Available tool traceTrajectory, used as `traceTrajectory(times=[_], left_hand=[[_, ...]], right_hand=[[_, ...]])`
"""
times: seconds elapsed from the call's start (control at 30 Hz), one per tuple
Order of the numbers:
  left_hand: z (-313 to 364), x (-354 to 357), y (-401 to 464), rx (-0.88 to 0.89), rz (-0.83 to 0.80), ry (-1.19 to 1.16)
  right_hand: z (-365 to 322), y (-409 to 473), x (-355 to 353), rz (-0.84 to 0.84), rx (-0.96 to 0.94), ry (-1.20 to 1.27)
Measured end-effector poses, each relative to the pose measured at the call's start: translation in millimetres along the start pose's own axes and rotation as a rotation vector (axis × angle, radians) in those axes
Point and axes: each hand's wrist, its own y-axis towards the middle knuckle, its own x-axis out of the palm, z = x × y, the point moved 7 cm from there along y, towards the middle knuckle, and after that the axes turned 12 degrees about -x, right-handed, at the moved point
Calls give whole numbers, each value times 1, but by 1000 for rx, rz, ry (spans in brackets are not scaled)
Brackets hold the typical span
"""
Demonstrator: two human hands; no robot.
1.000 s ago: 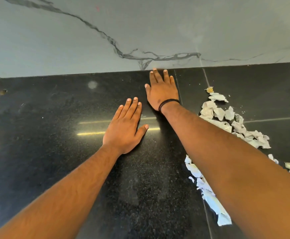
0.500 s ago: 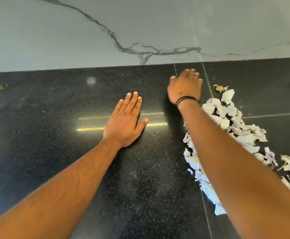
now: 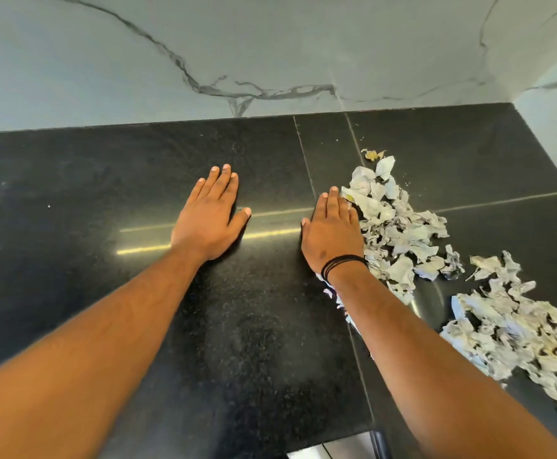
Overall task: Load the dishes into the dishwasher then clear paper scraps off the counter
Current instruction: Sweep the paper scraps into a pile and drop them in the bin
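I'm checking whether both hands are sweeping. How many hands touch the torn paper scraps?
1. The right hand edges against the white torn paper scraps; the left hand lies flat on the bare black counter.

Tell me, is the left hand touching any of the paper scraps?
No. The left hand lies flat on the bare black counter, well apart from the paper scraps, which lie beside the right hand.

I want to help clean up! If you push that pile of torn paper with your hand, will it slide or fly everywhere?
The paper scraps look thin and crumpled, so probably very light and floppy. On the glossy black counter they should slide easily against the right hand. The pieces are loose, so some may scatter.
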Motion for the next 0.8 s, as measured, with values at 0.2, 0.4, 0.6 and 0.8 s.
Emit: traceTrajectory(times=[0.2, 0.4, 0.6, 0.8], left_hand=[[2, -4, -9, -66, 55, -3], [35, 6, -59, -40, 34, -177], [71, 20, -117, 56, -34, -161], [84, 31, -126, 74, -60, -44]], right_hand=[[-24, -34, -14, -91, -40, 16], [-83, -98, 14, -45, -278, -107], [-27, -116, 18, -66, -185, -142], [2, -124, 1, -20, -116, -99]])
